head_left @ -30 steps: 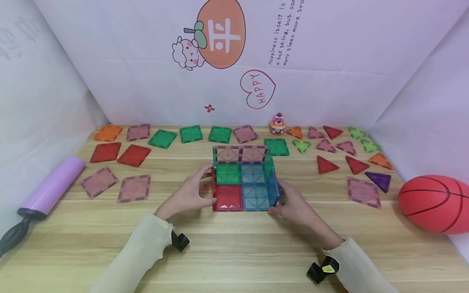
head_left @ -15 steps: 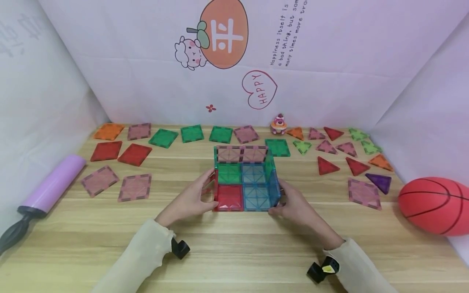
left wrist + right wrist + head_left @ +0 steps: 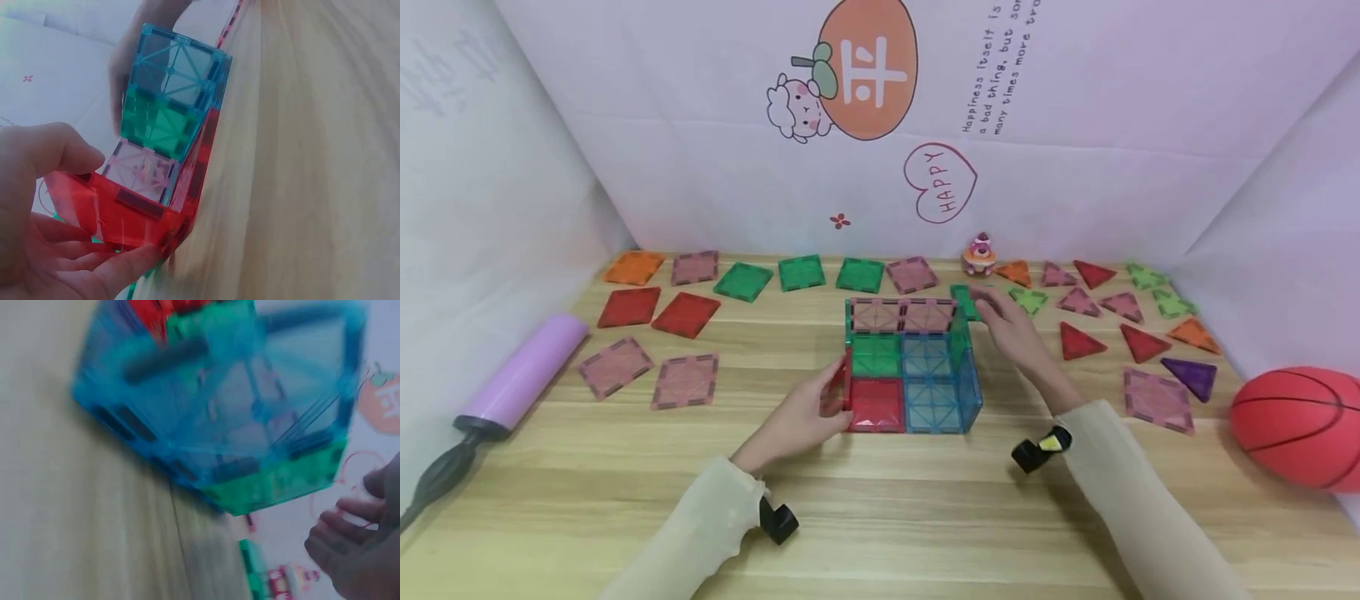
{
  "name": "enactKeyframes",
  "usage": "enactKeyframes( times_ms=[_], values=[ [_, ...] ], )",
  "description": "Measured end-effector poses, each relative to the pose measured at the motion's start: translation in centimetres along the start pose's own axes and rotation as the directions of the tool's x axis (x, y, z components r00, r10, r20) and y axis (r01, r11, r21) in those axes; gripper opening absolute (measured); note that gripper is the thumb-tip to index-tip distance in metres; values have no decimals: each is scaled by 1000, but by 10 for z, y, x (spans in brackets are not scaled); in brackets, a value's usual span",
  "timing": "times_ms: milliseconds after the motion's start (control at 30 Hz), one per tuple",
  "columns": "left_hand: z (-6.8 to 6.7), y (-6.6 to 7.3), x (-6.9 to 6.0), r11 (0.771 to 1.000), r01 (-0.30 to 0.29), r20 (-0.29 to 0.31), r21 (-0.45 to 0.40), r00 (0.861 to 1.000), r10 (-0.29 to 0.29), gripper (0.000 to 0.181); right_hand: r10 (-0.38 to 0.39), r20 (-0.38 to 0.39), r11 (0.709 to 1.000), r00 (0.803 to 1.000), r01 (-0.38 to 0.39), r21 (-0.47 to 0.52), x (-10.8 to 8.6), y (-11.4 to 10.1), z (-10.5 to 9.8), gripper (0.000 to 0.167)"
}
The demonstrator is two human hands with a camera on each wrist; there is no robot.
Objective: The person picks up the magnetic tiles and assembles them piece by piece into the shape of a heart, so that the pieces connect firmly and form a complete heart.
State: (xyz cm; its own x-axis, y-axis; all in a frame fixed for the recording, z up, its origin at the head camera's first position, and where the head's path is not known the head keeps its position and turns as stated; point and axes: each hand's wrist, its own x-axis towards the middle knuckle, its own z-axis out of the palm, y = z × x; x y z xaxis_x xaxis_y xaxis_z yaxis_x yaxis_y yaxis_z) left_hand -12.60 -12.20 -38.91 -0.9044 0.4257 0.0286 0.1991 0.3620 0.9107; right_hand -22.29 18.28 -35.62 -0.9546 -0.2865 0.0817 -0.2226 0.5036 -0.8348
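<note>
A box-like build of translucent magnetic tiles (image 3: pixel 904 379) stands mid-table, its front and top uncovered. The floor has red, green and blue tiles; pink tiles (image 3: pixel 902 317) form the back wall. My left hand (image 3: pixel 801 417) holds the red magnetic tile (image 3: pixel 125 215) that forms the near part of the left wall, thumb and fingers at its edges. My right hand (image 3: pixel 1018 337) is above the table behind the build's right side, fingers loosely bent and holding nothing. Its fingertips partly cover a loose green square tile (image 3: pixel 964 305). The blue right wall (image 3: pixel 250 412) looks blurred in the right wrist view.
Loose square tiles, such as a red one (image 3: pixel 687 314), lie at left and along the back. Several triangle tiles (image 3: pixel 1081 341) lie at right, near a red ball (image 3: pixel 1300 427). A purple pump (image 3: pixel 523 375) lies far left; a small bear figurine (image 3: pixel 980 254) stands at the back.
My right hand has left the build's right wall and moved back to the loose green tile. My left hand stays at the red left wall. The head view has shifted slightly.
</note>
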Motion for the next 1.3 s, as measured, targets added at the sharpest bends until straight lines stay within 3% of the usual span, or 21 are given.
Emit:
enactKeyframes(
  times_ms=[167,300,433,567,733,933,1167,1300],
  values=[
    [2,1,-1,999,33,6,36,999,-33,77,40,133,984,990,-62,167,22,7,9,46],
    [-9,-3,2,994,53,6,92,999,-53,73,47,148,977,988,-77,200,21,8,11,43],
    [-22,-13,11,993,27,-57,116,998,-20,58,47,118,971,992,-73,227,6,9,5,40],
    [-30,-22,23,992,12,-145,129,989,6,38,89,108,959,990,-114,261,-14,7,3,41],
    [-34,-22,38,973,26,-200,228,980,21,31,125,80,967,989,-139,215,-39,5,5,46],
    [-39,-18,59,945,6,-193,328,979,61,19,191,59,966,980,-198,168,-69,1,13,54],
    [-44,-17,83,945,64,-143,322,990,-19,23,192,105,965,976,-207,163,-92,-16,27,51],
    [-46,-19,92,948,67,-117,310,993,-32,24,207,137,952,969,-232,198,-98,-23,34,52]
  ],
)
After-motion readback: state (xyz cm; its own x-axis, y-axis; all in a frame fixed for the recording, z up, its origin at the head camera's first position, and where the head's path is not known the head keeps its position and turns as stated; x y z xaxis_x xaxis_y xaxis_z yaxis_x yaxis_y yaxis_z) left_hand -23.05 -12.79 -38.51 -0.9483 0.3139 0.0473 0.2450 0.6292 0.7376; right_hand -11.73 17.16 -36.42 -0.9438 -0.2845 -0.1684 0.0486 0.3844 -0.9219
